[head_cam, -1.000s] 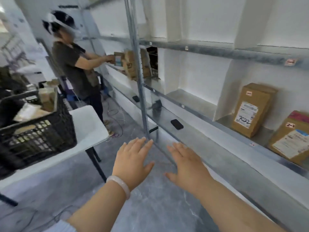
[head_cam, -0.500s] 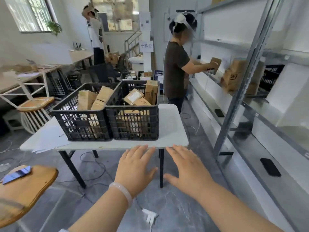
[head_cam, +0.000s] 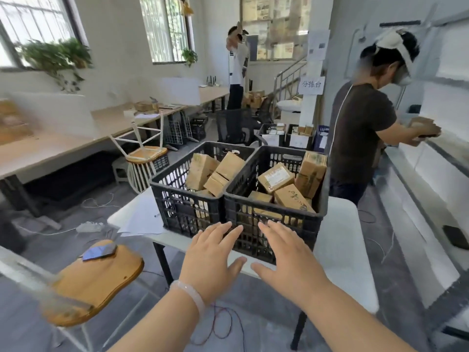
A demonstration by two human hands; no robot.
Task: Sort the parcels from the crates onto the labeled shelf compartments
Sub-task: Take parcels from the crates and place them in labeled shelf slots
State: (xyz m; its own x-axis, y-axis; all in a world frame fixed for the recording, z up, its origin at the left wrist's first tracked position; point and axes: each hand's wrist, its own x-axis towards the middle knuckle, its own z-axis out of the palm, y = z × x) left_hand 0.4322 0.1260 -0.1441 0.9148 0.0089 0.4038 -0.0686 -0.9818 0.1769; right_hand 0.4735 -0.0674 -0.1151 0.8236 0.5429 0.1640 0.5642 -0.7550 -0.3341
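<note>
Hovering side by side, palms down, the left hand [head_cam: 210, 260] and the right hand [head_cam: 286, 260] were both released, their fingers straight and spread, holding nothing. A pale white bangle [head_cam: 189, 295] circled the left wrist. The fingertips of both hands overlapped the front wall of the nearer black plastic lattice crate [head_cam: 274, 217]; whether they touched it could not be told.

That crate stood on a white rectangular table [head_cam: 340, 250], touching a second black plastic lattice crate [head_cam: 182, 199] on its left. Brown cardboard parcels [head_cam: 203, 168] lay tumbled at angles in the second crate. More were in the nearer one, among them a brown parcel with a white printed label [head_cam: 275, 177] lying tilted on top. Loose white paper sheets [head_cam: 142, 219] lay on the table just left of the crates.

Along the right edge ran the white and grey metal shelf unit [head_cam: 416, 179]. A person in a dark T-shirt [head_cam: 360, 138] stood at it, beyond the table, holding a small brown box [head_cam: 423, 129] against the shelf. Another person in a white top [head_cam: 238, 72] stood well back by a long wooden desk.

At lower left, a round wooden stool seat [head_cam: 96, 280] carried a dark phone [head_cam: 100, 251] lying flat.
</note>
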